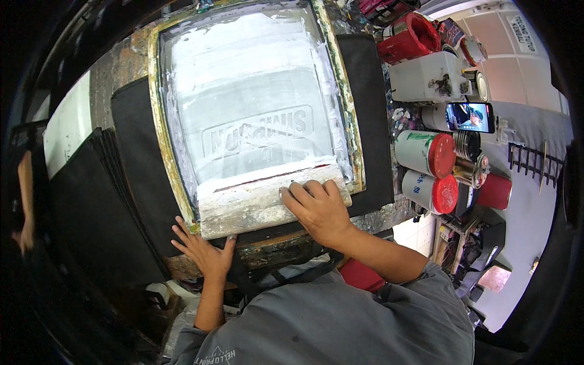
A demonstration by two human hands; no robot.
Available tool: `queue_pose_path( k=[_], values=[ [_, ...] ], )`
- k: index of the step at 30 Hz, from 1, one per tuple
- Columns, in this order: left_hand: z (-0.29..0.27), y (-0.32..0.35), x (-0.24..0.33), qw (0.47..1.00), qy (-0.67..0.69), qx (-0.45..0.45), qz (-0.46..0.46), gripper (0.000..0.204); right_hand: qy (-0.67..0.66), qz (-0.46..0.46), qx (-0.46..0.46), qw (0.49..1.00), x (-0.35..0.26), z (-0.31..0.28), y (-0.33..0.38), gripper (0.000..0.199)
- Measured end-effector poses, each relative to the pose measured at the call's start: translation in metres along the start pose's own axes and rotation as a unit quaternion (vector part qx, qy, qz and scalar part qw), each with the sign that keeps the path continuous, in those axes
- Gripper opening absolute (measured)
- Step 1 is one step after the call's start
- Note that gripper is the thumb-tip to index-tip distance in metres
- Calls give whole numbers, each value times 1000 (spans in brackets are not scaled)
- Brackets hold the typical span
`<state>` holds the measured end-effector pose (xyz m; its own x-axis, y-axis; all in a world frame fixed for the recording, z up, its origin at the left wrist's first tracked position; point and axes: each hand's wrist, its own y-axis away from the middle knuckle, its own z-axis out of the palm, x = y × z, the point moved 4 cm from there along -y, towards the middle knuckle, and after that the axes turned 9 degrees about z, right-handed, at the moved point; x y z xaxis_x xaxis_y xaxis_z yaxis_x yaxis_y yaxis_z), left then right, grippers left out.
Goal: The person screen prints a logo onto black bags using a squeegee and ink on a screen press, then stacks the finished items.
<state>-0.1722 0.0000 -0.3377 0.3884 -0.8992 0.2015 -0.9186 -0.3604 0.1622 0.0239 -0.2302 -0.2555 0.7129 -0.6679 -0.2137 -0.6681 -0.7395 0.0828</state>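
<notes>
Head view, screen (261, 97), stained workbench (123, 64), pale wall (528, 225)

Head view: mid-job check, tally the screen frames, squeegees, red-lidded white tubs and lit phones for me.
Screen frame: 1
Squeegee: 1
Red-lidded white tubs: 2
Lit phone: 1
Total: 5

Screen frame (160, 121), upper middle: looks like wood, rough, crusted with dried paint. White ink (243, 91) inside it: smooth, creamy. Squeegee (249, 210), centre: wooden-looking handle, scuffed, smeared. Black sheet (374, 121) underneath: matt, cloth-like. Tabletop (121, 61), upper left: rough, stained wood. Right side: tub (413, 148), smooth plastic; phone (469, 117), glossy screen. Shirt (347, 316), lower middle: soft matt cloth.
</notes>
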Motion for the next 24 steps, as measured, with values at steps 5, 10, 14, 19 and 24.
queue_pose_path(
  k=[5, 10, 14, 19, 24],
  values=[
    [-2, 1, 0, 1000, -7, -24, -13, 125, 5, 2, 6, 1000, 0, 2, 1, 41],
    [-2, 6, -3, 1000, 0, -3, -6, 126, 10, 3, 14, 1000, 0, 4, 0, 40],
    [-4, 5, -2, 1000, -10, -3, -1, 126, 4, 1, 18, 1000, 1, 9, 2, 39],
    [-5, 6, -3, 1000, -16, -4, 7, 123, 9, -2, 9, 1000, 1, 12, 2, 40],
    [-5, 6, -2, 1000, -4, 1, 8, 120, 16, -6, 20, 1000, 2, 14, 2, 40]
  ],
)
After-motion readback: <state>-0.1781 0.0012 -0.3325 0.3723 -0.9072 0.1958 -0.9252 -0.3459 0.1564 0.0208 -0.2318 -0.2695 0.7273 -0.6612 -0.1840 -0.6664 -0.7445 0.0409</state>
